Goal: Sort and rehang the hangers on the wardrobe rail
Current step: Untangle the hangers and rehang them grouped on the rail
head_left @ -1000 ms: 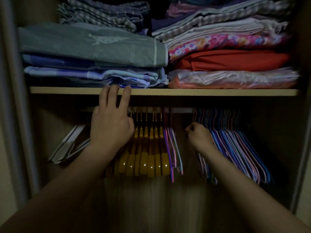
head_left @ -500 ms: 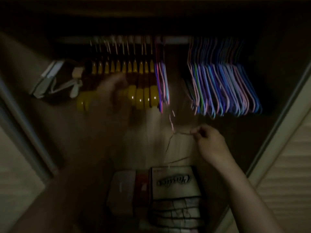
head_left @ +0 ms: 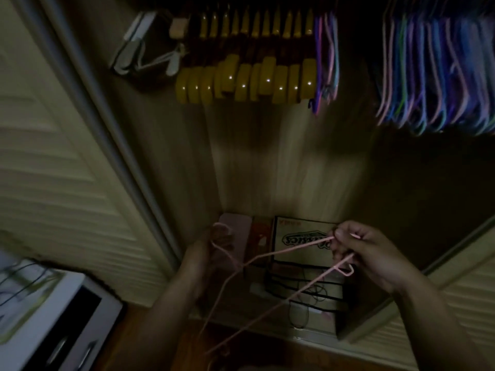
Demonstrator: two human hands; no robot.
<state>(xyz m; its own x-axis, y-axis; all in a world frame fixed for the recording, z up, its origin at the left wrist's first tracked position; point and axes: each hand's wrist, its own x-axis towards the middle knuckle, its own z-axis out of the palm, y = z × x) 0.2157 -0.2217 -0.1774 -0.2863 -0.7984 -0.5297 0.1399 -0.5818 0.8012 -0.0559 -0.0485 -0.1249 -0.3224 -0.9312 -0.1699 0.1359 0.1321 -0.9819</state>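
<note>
Holding a pink hanger (head_left: 292, 251) low, the right hand (head_left: 372, 253) pinches one end. The left hand (head_left: 206, 253) is by the hook; its fingers are too dark to tell. It lies sideways, hook left, and still needs hanging. Behind sit boxes (head_left: 302, 236). Up high, yellow hangers (head_left: 246, 81) and thin hangers (head_left: 434, 76) hang sorted.
</note>
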